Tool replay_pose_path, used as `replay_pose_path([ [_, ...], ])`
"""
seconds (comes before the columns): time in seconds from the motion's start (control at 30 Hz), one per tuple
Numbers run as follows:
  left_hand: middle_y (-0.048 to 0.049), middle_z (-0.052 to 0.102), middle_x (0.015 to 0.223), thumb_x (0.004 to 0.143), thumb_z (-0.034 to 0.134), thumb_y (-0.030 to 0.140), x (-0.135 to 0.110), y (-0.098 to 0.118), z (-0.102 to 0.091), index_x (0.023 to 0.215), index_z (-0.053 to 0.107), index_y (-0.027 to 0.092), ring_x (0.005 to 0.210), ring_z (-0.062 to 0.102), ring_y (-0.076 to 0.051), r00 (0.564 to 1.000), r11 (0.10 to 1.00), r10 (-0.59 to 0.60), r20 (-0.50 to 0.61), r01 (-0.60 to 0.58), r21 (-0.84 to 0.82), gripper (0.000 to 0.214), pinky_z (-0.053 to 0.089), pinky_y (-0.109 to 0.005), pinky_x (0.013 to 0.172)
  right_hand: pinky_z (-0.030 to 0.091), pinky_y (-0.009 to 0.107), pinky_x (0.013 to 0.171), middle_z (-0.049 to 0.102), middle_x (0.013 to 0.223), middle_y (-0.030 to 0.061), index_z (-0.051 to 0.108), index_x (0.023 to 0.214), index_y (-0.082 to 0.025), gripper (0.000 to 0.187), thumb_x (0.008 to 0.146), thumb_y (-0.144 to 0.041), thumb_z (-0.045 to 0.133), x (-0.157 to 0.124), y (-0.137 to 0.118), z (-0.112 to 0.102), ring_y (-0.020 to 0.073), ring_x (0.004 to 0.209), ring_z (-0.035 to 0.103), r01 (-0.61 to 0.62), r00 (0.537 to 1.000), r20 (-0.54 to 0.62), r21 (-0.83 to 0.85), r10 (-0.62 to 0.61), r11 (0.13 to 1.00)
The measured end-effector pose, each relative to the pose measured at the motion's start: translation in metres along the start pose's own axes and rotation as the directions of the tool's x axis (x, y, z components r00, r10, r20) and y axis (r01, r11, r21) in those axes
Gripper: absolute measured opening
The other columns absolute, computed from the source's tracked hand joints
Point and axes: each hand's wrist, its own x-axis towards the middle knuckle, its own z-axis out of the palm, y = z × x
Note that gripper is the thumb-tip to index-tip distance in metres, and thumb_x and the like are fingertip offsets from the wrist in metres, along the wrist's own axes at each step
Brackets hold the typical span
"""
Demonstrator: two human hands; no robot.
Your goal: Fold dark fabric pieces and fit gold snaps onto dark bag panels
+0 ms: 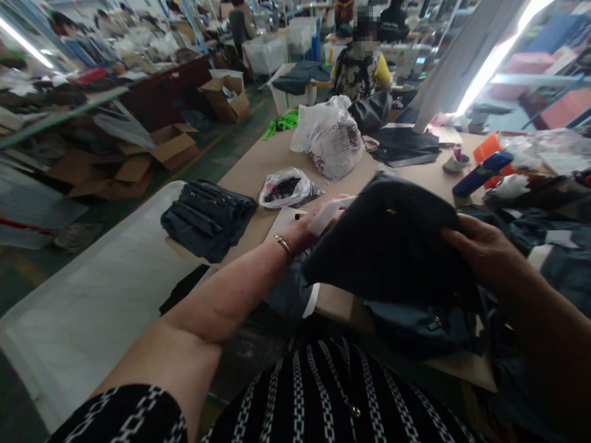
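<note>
In the head view, one dark cloth (388,246) is held up above the near side of the tabletop (253,165), in front of the person's body. Its right edge is gripped by the right hand (484,249), with one thumb laid over the near face. The left hand (316,216) is partly hidden at the cloth's far left side; whether anything is grasped by it cannot be told. One pale strip (331,216) is seen across it, and one bracelet (282,243) is worn on its wrist. Beyond, one folded stack (207,215), one small open bag (289,187) and one large white bag (332,141) are set out.
</note>
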Motion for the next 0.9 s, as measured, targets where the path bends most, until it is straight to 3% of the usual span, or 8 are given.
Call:
replay_pose_path([
  [0.07,-0.0061,0.063,0.091,0.084,0.045,0.015,-0.011,-0.038,0.009,0.102,0.058,0.007,0.081,0.059,-0.013,0.998,0.978,-0.066,-0.012,0.067,0.199,0.023,0.044,-0.022,0.072,0.039,0.031,0.044,0.061,0.071,0.0063,0.061,0.088,-0.024,0.033,0.065,-0.046,0.07,-0.013,0.039,-0.039,0.0145,0.051,0.053,-0.125,0.965,-0.231,0.001,0.122,0.992],
  [0.17,-0.0085,0.063,0.085,0.078,0.056,0.019,-0.042,-0.098,0.03,0.089,0.063,0.01,0.082,0.059,-0.019,0.975,0.8,-0.22,0.011,0.174,0.574,0.016,0.045,-0.029,0.078,0.042,0.037,0.051,0.063,0.095,0.015,0.06,0.101,-0.03,0.037,0.068,-0.044,0.068,-0.034,0.103,-0.085,0.023,0.067,0.06,-0.246,0.891,-0.423,-0.141,0.166,0.959],
  [0.3,-0.0219,0.055,0.109,0.064,0.072,0.021,-0.074,-0.149,0.069,0.11,0.058,0.009,0.1,0.054,-0.036,0.94,0.644,-0.341,-0.02,0.249,0.724,0.05,0.044,-0.046,0.083,0.046,0.05,0.07,0.054,0.12,0.0187,0.052,0.123,-0.028,0.056,0.071,-0.046,0.063,-0.055,0.151,-0.087,0.0348,0.093,0.06,-0.243,0.852,-0.524,-0.378,0.011,0.893],
  [0.47,-0.0324,0.044,0.122,0.073,0.058,0.009,-0.067,-0.163,0.101,0.132,0.042,0.006,0.111,0.046,-0.045,0.9,0.548,-0.414,-0.135,0.365,0.753,0.061,0.04,-0.057,0.082,0.044,0.047,0.091,0.055,0.122,0.011,0.055,0.114,-0.026,0.034,0.082,-0.04,0.053,-0.058,0.136,-0.008,0.0281,0.112,0.053,0.132,0.91,-0.327,-0.357,-0.256,0.925],
  [0.6,-0.0286,0.056,0.106,0.077,0.048,0.004,-0.055,-0.167,0.084,0.117,0.055,0.002,0.099,0.056,-0.034,0.892,0.616,-0.422,-0.161,0.413,0.671,0.04,0.042,-0.046,0.083,0.045,0.038,0.088,0.056,0.117,0.0091,0.06,0.099,-0.019,0.021,0.084,-0.031,0.051,-0.052,0.119,0.07,0.0219,0.106,0.055,0.324,0.946,0.047,-0.214,-0.321,0.922],
  [0.67,-0.0202,0.062,0.09,0.076,0.053,0.008,-0.054,-0.167,0.064,0.098,0.063,0.005,0.087,0.06,-0.028,0.896,0.68,-0.417,-0.153,0.419,0.601,0.024,0.044,-0.036,0.077,0.044,0.035,0.088,0.059,0.11,0.0079,0.061,0.097,-0.019,0.02,0.081,-0.028,0.053,-0.048,0.119,0.107,0.0199,0.099,0.055,0.24,0.949,0.237,-0.114,-0.209,0.964],
  [0.8,-0.0042,0.059,0.069,0.081,0.052,0.027,-0.065,-0.154,0.028,0.078,0.061,0.011,0.065,0.054,-0.016,0.92,0.81,-0.358,-0.16,0.391,0.438,0.019,0.04,-0.024,0.06,0.047,0.035,0.078,0.06,0.102,0.0088,0.058,0.102,-0.018,0.037,0.069,-0.034,0.063,-0.033,0.119,0.172,0.021,0.091,0.057,-0.279,0.908,0.35,0.092,0.232,0.956],
  [0.9,0.0004,0.052,0.06,0.086,0.042,0.039,-0.083,-0.135,0.026,0.071,0.056,0.012,0.056,0.046,-0.012,0.939,0.878,-0.307,-0.154,0.341,0.335,0.034,0.035,-0.021,0.051,0.049,0.033,0.066,0.06,0.099,0.009,0.052,0.112,-0.018,0.049,0.075,-0.05,0.054,-0.022,0.108,0.208,0.0203,0.083,0.059,-0.377,0.878,0.39,0.205,0.278,0.903],
])
